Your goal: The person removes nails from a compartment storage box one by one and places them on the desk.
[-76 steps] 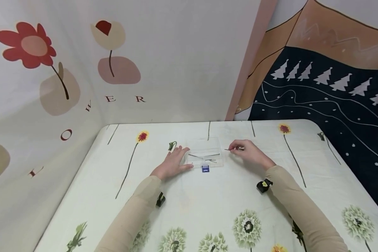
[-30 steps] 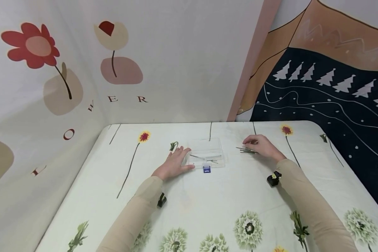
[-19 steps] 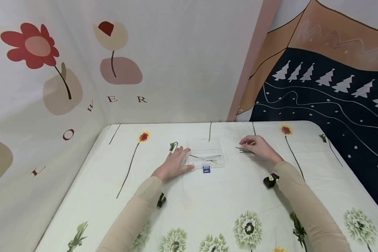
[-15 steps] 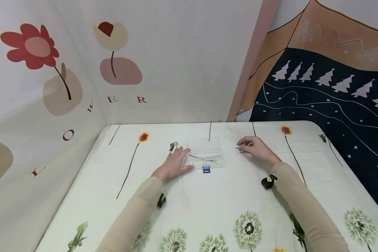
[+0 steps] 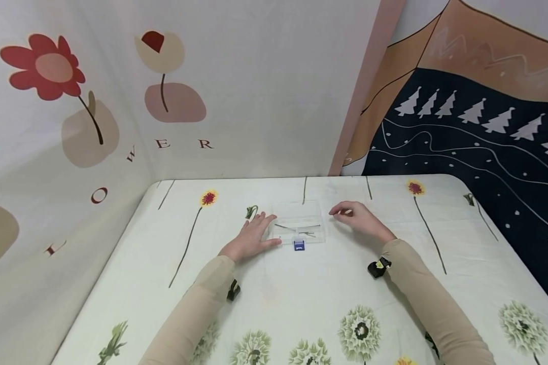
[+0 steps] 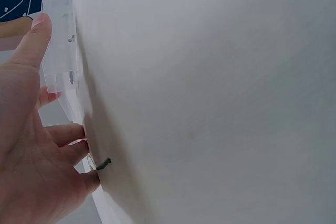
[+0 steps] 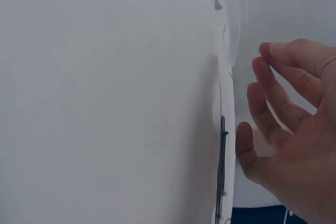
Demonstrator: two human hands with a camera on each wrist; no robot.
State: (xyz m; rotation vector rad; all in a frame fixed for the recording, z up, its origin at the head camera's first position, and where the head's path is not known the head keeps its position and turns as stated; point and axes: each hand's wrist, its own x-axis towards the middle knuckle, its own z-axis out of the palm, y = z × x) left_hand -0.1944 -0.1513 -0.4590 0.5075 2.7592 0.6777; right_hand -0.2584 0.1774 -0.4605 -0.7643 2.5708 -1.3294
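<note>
A clear plastic box (image 5: 301,238) with compartments and a blue latch (image 5: 299,245) stands near the table's far side. Several thin grey nail-like pieces (image 5: 297,227) lie in it. My left hand (image 5: 252,238) is at the box's left end, fingers spread, thumb by its front corner. My right hand (image 5: 358,220) hovers just right of the box, thumb and forefinger tips together, other fingers loosely bent. No piece shows between those tips, though something small may be hidden. Long dark nail-like pieces (image 7: 221,166) lie on the table beside that hand in the right wrist view.
A white cloth (image 5: 278,304) printed with flowers covers the table. Behind it hang a pale curtain (image 5: 255,101) and a dark one with white trees (image 5: 475,132). A black wrist camera (image 5: 378,267) is strapped below the right sleeve.
My right hand first went right, away from the box, to the nail-like pieces. It has since come back left to the box's right side, covering them. My left hand has stayed in place.
</note>
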